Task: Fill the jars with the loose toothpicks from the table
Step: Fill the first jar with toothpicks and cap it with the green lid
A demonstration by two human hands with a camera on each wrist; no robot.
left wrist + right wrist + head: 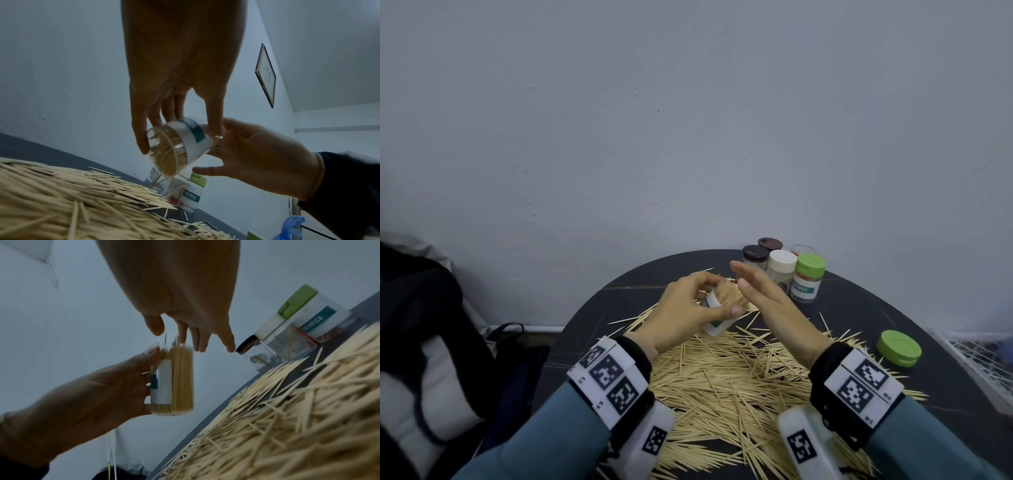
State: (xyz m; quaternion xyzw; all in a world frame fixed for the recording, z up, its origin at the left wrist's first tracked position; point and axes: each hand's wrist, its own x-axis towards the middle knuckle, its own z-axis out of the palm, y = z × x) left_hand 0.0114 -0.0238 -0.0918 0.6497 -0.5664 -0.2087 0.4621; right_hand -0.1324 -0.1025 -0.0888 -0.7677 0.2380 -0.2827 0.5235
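My left hand [724, 296] grips a clear, white-labelled jar [714, 325] packed with toothpicks, tilted to the right above the table. In the left wrist view the left hand's fingers [144, 146] curl round the jar [164, 155]. My right hand [739, 274] is flat with straight fingers at the jar's open mouth. In the right wrist view its fingertips [197, 344] sit at the toothpick tips sticking out of the jar [180, 382]. A big pile of loose toothpicks [739, 383] covers the dark round table [859, 308] beneath both wrists. A loose green lid [899, 347] lies to the right.
Several lidded jars stand at the table's far edge: a green-lidded one [808, 277], a white-lidded one [780, 267] and two dark-lidded ones [755, 257]. A black bag [431, 325] sits off the table to the left, and a wire rack [979, 359] to the right.
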